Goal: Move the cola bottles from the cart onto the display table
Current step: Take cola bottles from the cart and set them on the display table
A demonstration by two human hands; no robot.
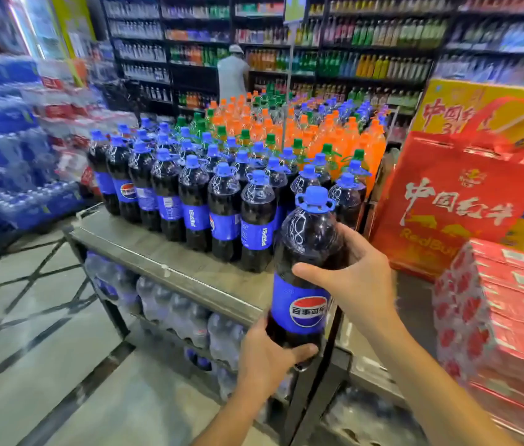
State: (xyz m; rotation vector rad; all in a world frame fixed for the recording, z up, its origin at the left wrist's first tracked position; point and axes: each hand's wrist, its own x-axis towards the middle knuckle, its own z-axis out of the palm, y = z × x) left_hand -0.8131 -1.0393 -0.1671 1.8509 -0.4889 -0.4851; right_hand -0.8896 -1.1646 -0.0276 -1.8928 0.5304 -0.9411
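Observation:
I hold one large cola bottle (302, 252) upright, dark with a blue cap and blue label, just over the near right corner of the display table (145, 249). My left hand (267, 358) grips its base from below. My right hand (357, 281) wraps around its middle from the right. Several matching cola bottles (196, 197) stand in rows on the table's top, with orange and green-capped bottles (289, 130) behind them. The cart is out of view.
Shrink-wrapped bottle packs (177, 310) fill the table's lower shelf. Red gift boxes (457, 201) and wrapped red cartons (508, 313) stand at the right. Blue water packs (6, 175) are stacked at the left. A person (233, 72) stands by the back shelves. Tiled floor (35, 317) lies at the left.

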